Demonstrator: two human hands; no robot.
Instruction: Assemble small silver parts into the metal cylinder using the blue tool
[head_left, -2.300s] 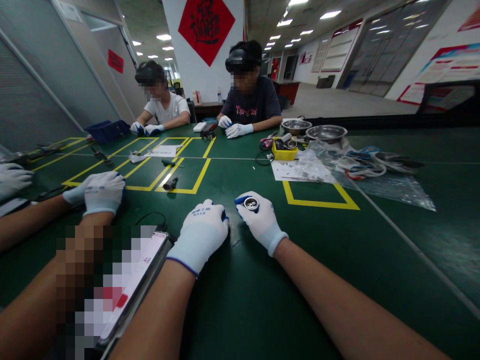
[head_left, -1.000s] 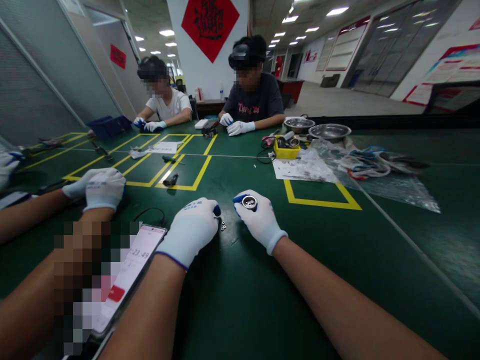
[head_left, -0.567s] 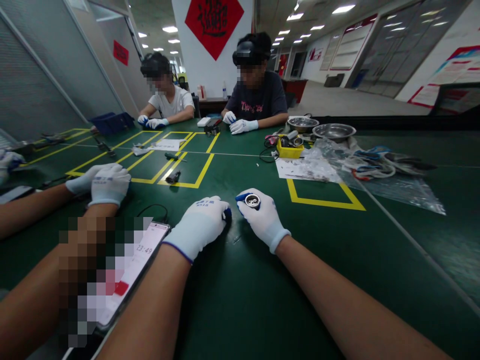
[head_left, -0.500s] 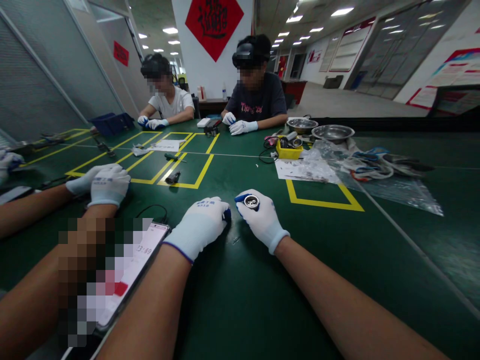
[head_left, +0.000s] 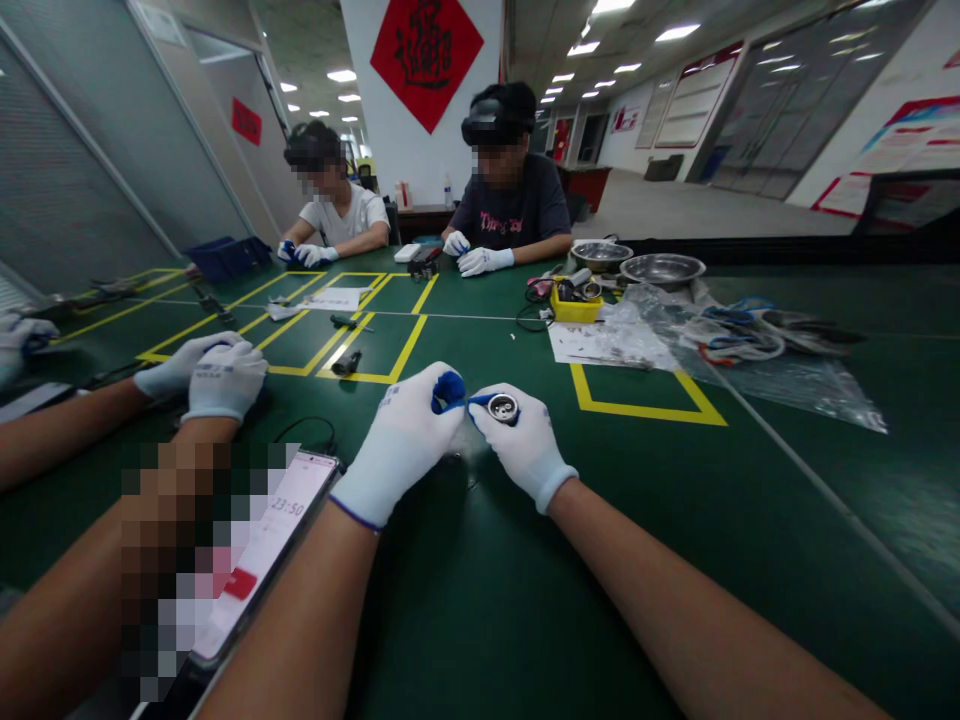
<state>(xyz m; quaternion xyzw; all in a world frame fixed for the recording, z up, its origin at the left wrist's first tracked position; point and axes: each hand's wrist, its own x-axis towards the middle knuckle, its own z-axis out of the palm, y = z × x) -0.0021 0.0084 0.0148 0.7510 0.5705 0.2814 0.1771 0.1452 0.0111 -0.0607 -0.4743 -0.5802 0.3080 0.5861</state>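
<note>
My right hand (head_left: 529, 435), in a white glove with blue fingertips, is closed around a round metal connector (head_left: 502, 408). The connector's open end faces up and shows small contacts inside a silver rim. Close beside it, my left hand (head_left: 411, 425) has thumb and forefinger curled together into a ring, the blue palm side showing. Those fingertips meet near the right thumb; anything pinched there is too small to make out. A small dark piece (head_left: 452, 459) lies on the green table (head_left: 480, 590) below my hands. Farther off sit a black connector part (head_left: 346, 364) and a green-handled screwdriver (head_left: 343, 321).
A phone (head_left: 270, 545) lies left of my forearm, beside a co-worker's gloved hands (head_left: 225, 380). Two people sit across the table. To the right are a yellow bin (head_left: 576, 308), metal bowls (head_left: 663, 268), plastic bags (head_left: 810, 385) and a cable bundle (head_left: 750, 335).
My left hand has lifted and turned, bringing its curled thumb and forefinger up beside my right hand. The small dark piece below has come into view. My right hand keeps the connector in place.
</note>
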